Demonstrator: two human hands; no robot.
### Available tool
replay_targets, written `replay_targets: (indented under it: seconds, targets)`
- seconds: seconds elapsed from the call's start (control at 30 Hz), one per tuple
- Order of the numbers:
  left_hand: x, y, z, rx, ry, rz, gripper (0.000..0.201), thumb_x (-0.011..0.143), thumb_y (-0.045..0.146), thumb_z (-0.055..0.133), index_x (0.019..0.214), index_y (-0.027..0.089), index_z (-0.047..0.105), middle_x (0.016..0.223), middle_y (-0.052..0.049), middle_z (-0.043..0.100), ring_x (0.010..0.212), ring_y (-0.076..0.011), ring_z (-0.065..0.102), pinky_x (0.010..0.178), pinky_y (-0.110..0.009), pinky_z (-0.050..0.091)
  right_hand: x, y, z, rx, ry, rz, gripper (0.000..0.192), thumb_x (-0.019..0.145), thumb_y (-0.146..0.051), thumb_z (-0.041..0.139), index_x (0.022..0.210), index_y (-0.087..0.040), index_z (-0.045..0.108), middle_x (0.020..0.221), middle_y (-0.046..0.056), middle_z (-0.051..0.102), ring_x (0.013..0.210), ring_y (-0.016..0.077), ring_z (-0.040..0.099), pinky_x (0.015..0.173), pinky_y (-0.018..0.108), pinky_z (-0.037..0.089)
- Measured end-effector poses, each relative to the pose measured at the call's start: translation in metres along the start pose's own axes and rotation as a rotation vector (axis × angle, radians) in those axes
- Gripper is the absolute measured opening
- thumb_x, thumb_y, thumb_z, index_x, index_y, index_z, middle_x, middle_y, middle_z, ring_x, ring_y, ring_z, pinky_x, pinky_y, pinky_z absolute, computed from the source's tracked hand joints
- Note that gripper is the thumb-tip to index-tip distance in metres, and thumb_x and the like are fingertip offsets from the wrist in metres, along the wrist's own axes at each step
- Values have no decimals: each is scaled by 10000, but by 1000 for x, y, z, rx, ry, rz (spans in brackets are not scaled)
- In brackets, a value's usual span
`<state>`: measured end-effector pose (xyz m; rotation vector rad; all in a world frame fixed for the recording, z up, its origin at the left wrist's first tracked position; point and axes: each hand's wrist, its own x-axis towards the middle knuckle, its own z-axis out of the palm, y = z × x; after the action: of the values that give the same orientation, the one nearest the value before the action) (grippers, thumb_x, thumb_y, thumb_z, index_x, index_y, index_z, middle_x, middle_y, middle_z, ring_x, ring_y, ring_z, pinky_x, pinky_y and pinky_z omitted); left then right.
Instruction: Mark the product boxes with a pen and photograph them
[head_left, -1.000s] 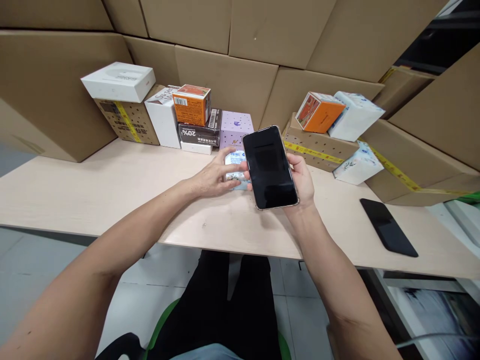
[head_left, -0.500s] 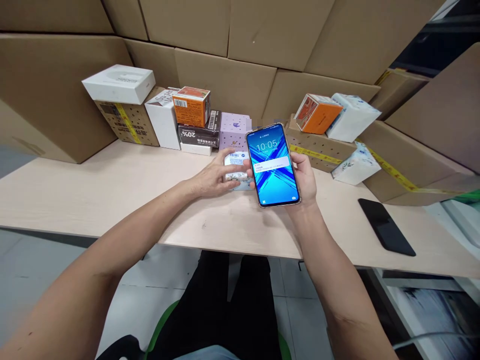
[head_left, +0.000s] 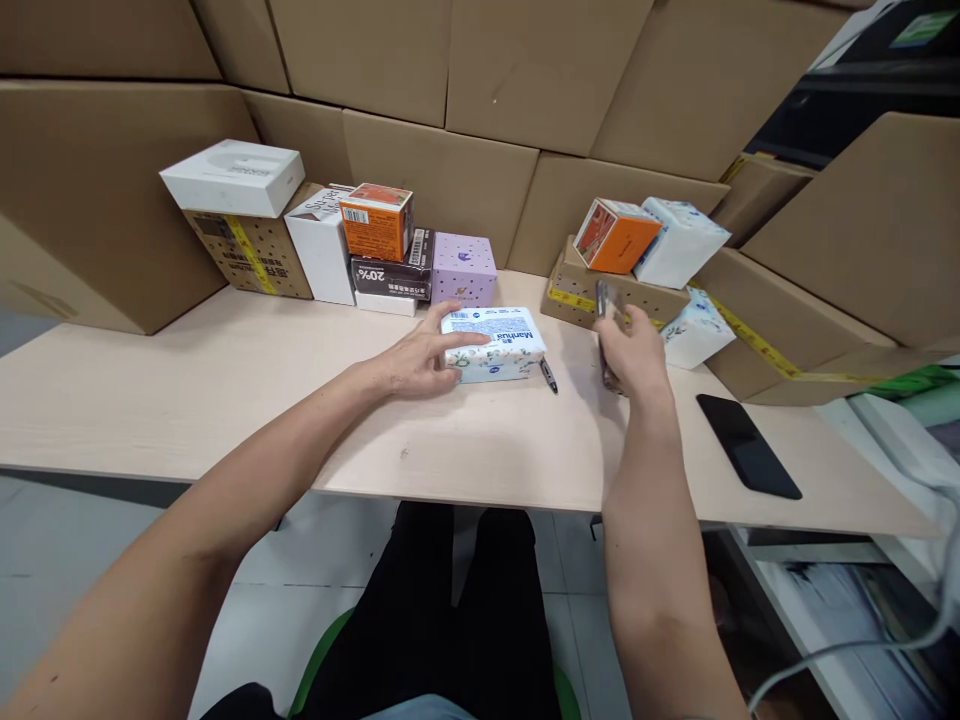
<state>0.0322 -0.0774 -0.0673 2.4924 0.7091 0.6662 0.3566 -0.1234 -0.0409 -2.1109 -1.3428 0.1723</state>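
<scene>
The left hand (head_left: 420, 360) is fairly open, its fingers spread over the left end of a white-and-blue tissue pack (head_left: 502, 345) lying on the tabletop (head_left: 480, 450). The right hand (head_left: 634, 350) is closed around a phone (head_left: 606, 298), turned nearly edge-on, just in front of a dotted brown carton (head_left: 559, 295); whether the phone touches the tabletop cannot be told. A pen (head_left: 549, 376) lies at the pack's right end, between the two hands. A black phone-like slab (head_left: 748, 446) lies flat farther right.
</scene>
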Motion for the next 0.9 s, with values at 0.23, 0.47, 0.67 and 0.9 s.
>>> replay_targets:
  seconds: [0.23, 0.47, 0.67, 0.9]
  targets:
    - [-3, 6, 3, 17, 104, 23, 505, 825, 223, 636, 1326, 291, 628, 1526, -87, 293, 1417, -334, 388, 1106, -500, 494, 0, 8, 11, -345, -173, 307, 567, 766, -391, 664, 1276, -158, 574, 1324, 224, 601, 1286, 420, 498, 964, 531, 477]
    - [-1, 19, 7, 123, 151, 18, 486, 838, 266, 651, 1323, 277, 630, 1491, -113, 363, 1343, -333, 466, 1050, -509, 523, -1, 8, 8, -413, -272, 304, 527, 768, -406, 690, 1237, -185, 599, 1336, 203, 604, 1264, 405, 534, 925, 515, 501]
    - [1, 16, 10, 225, 299, -4, 443, 854, 321, 652, 1294, 273, 634, 1457, -113, 401, 1278, -293, 507, 1075, -510, 473, 0, 8, 8, -392, -180, 284, 504, 841, -522, 597, 1207, -176, 633, 1283, 200, 637, 1233, 378, 565, 936, 496, 490]
    - [45, 12, -22, 377, 598, 15, 482, 831, 422, 691, 1292, 316, 597, 1465, -86, 397, 1377, -337, 388, 1127, -518, 355, -2, 5, 8, -312, -61, 259, 452, 889, -459, 551, 1212, -154, 640, 1261, 211, 643, 1239, 385, 544, 951, 495, 474]
